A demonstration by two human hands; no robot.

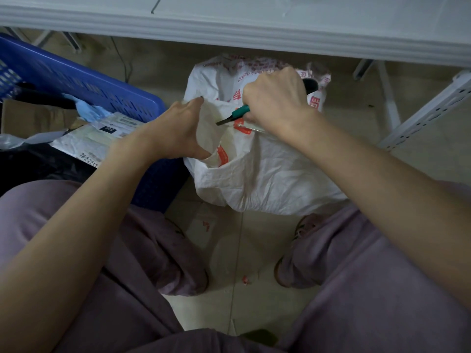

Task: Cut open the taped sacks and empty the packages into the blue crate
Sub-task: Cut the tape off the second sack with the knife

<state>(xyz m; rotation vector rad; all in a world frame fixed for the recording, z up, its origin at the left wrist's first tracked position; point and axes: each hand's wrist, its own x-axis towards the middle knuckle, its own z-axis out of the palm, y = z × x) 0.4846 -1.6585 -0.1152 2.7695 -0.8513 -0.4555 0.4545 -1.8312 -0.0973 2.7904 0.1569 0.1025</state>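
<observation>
Currently the person sits facing a white woven plastic sack with red print, which stands on the beige tiled floor between the knees, just below the edge of a white table.

Left hand: closed, gripping a folded edge of the sack at its near left side, thumb low and fingers high on the fold.

Right hand: closed in a fist around the handle of a green-and-black utility knife. The dark blade points left toward the left hand and lies against the sack fabric, next to a red printed strip. Whether the blade has pierced the fabric cannot be told.

A blue perforated plastic crate stands immediately left of the sack, touching or almost touching it. Inside the crate lie a white plastic mailer with a printed label, a light-blue wrapped item, a brown cardboard piece and black plastic film.

A white perforated metal strut slants at the right.
</observation>
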